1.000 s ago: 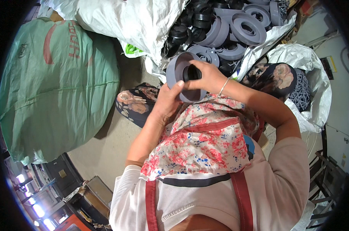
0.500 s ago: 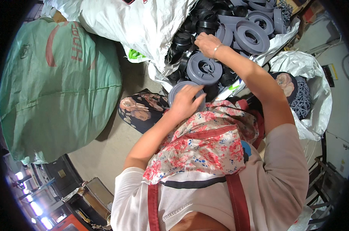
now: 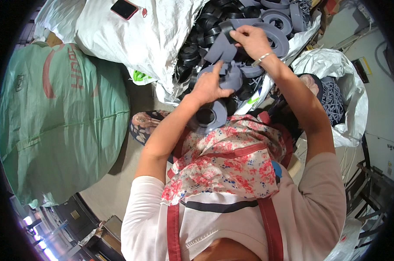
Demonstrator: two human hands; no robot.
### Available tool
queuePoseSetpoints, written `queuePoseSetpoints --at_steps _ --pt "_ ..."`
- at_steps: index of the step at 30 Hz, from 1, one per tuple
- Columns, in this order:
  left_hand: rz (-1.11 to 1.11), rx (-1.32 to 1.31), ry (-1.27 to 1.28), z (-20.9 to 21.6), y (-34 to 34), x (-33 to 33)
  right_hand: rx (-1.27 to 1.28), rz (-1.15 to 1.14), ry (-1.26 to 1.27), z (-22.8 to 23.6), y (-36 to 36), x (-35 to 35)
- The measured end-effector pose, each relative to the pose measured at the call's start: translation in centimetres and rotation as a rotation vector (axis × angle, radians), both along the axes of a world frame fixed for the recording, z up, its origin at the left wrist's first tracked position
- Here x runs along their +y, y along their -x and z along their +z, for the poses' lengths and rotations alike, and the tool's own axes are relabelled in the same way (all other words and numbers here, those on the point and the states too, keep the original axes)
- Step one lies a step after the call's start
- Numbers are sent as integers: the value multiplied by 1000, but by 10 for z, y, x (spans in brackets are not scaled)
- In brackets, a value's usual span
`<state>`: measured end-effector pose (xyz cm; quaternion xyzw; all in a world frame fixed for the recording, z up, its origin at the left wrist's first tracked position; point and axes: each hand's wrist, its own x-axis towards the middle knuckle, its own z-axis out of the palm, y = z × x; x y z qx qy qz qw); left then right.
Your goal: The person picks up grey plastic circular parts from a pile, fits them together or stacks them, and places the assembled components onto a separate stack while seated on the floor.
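My right hand [image 3: 252,41] is closed on a black plastic ring [image 3: 225,29], pinched between thumb and fingers above the heap. Just below the ring is a flat grey plastic piece [image 3: 221,48]; whether I hold it too is unclear. My left hand [image 3: 207,87] grips a round grey plastic part [image 3: 232,78], forefinger along its upper side and thumb below; its other fingers are hidden. A grey flanged ring [image 3: 214,118] with a dark middle lies at my lap, beneath the left wrist. Many black rings [image 3: 189,52] and grey discs [image 3: 277,19] fill the heap beyond my hands.
A large green sack [image 3: 66,130] bulges on the left. Above it lies a white woven sack [image 3: 136,39] with a phone [image 3: 124,9] on top. On the right, an opened white bag [image 3: 353,100] holds grey lattice-like pieces [image 3: 332,102]. Dark racks stand at the lower right.
My left hand has left the grey piece at my lap and moved up to the heap. My right hand has drawn back slightly, now holding the black ring. The view has shifted.
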<state>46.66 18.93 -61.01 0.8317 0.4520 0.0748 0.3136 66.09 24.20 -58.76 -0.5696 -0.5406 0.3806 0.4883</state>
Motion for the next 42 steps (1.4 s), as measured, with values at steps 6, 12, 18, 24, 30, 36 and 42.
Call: queuePoseSetpoints --at_steps 6,12,18,24,30,36,42 --pt "513 -904 550 38 30 -6 -80 -44 -281 47 -5 -58" --pt "644 -1314 868 50 36 -31 -202 329 -330 26 30 -87" --pt "576 -1203 793 56 41 -54 -571 452 -158 39 49 -90" --pt "543 -1109 966 64 57 -54 -751 679 -297 44 48 -96" --pt "555 -1088 739 62 46 -73 -414 527 -137 22 50 -96" --pt "258 -338 -48 56 54 -90 -67 749 670 22 37 -76" --pt "673 -881 630 37 35 -51 -745 238 -149 -9 27 39"
